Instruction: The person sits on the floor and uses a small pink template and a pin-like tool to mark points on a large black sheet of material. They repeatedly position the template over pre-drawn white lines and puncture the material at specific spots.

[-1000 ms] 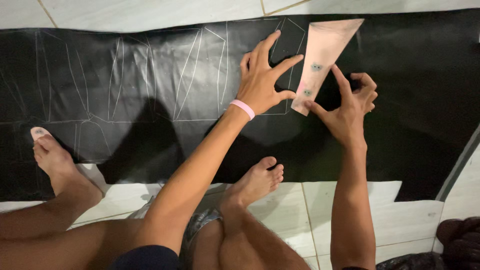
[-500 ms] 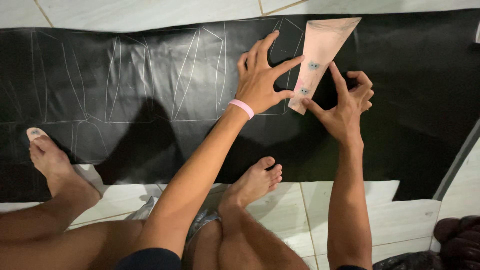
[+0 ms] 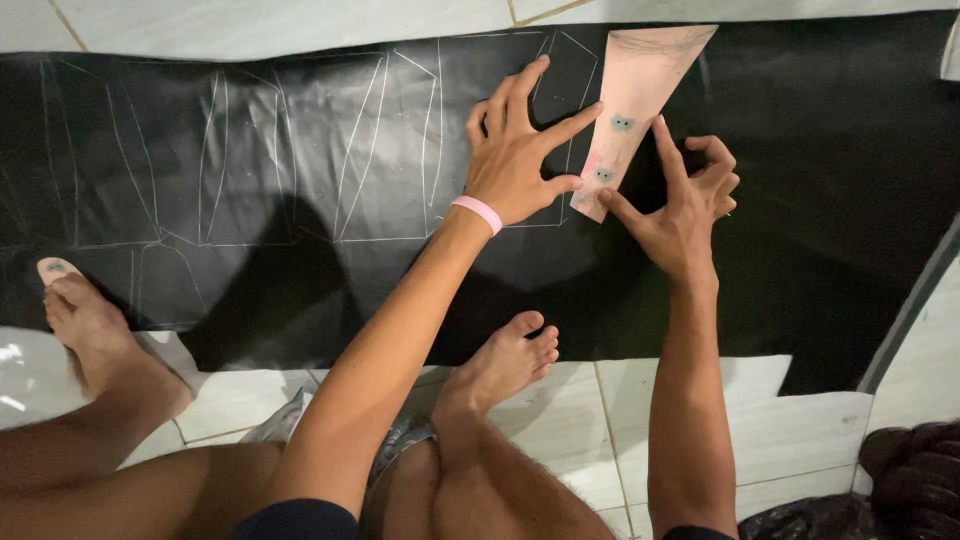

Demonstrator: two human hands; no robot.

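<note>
Both hands press a pink template [image 3: 640, 100] flat: left hand [image 3: 520, 160] splayed, right hand [image 3: 680, 205] fingertips only. Black sheet [image 3: 250, 170] on tile floor [image 3: 760, 430].

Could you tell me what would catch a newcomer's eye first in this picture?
A pale pink tapered template stands out against the black sheet spread on the tiled floor, upper right of centre. The left hand, with a pink wristband, presses its left edge; the right hand touches its lower end. White traced outlines fill the sheet's left.
</note>
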